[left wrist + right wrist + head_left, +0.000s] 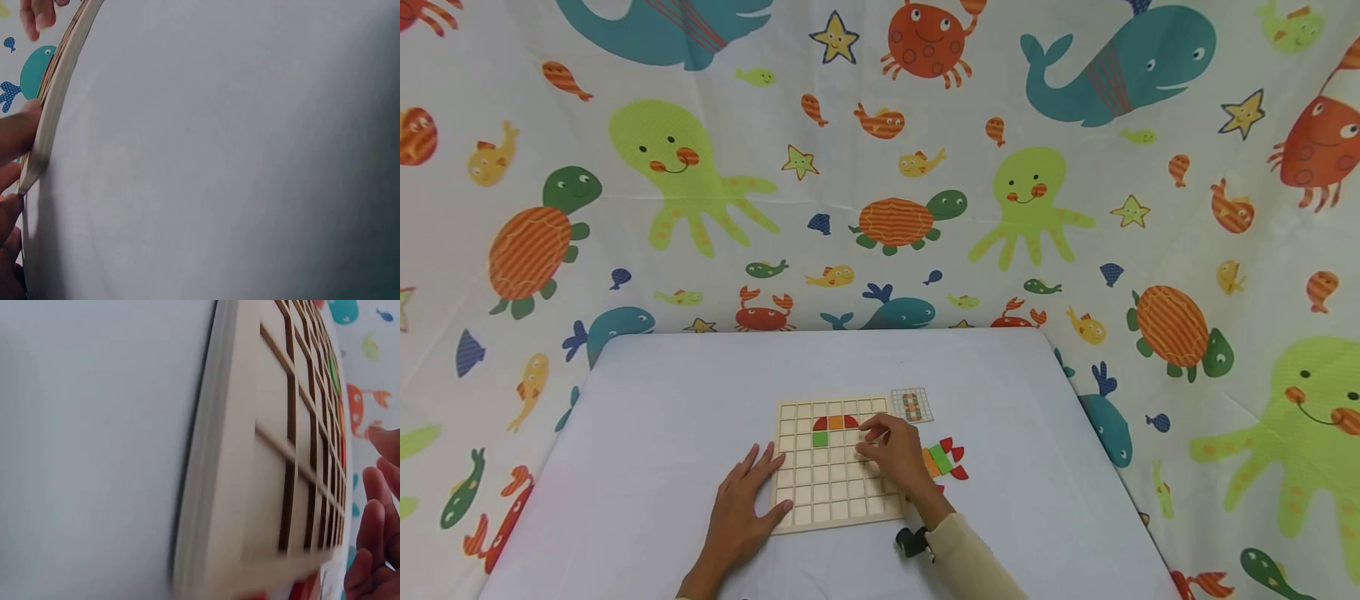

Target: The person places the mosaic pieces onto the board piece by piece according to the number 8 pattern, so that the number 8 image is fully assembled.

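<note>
A wooden grid board (831, 492) lies on the white table. Near its top sit a red quarter-round piece (820, 423), an orange square (836, 422) and another red quarter-round piece (851, 422) in a row, with a green square (820, 439) under the left one. My left hand (741, 504) rests at the board's left edge, fingers spread and thumb on the lower left border. Over the board's right side hovers my right hand (895, 450), close to the right red piece. Its thumb and fingertips stand apart, and I see nothing between them.
Right of the board lie loose pieces, among them a green one (940, 459), an orange one (930, 463) and several red ones (957, 453), partly behind the right hand. A small gridded pattern card (912, 405) lies at the board's upper right corner.
</note>
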A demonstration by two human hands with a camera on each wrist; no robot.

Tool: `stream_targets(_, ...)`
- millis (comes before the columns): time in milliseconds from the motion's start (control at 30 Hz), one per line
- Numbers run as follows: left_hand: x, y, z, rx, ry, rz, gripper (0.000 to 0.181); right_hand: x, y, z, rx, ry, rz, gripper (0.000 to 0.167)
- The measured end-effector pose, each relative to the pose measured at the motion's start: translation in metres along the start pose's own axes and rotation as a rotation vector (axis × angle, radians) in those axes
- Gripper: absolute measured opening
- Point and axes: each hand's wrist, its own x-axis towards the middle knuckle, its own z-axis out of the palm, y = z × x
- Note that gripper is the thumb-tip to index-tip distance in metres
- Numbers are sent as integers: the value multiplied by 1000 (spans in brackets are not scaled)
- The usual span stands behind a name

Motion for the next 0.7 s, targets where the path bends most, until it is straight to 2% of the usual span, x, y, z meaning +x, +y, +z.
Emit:
stream_targets(267, -1, 0, -1, -5, -1, -5, 74, -13, 26, -45, 34, 51, 105, 25)
stream_targets(500, 0, -1, 0, 2, 5, 7, 75, -25, 45, -79, -38, 70, 197, 24)
stream_targets(700, 1, 0, -1, -1, 15, 20, 75, -32, 58, -92, -116, 65, 250, 23)
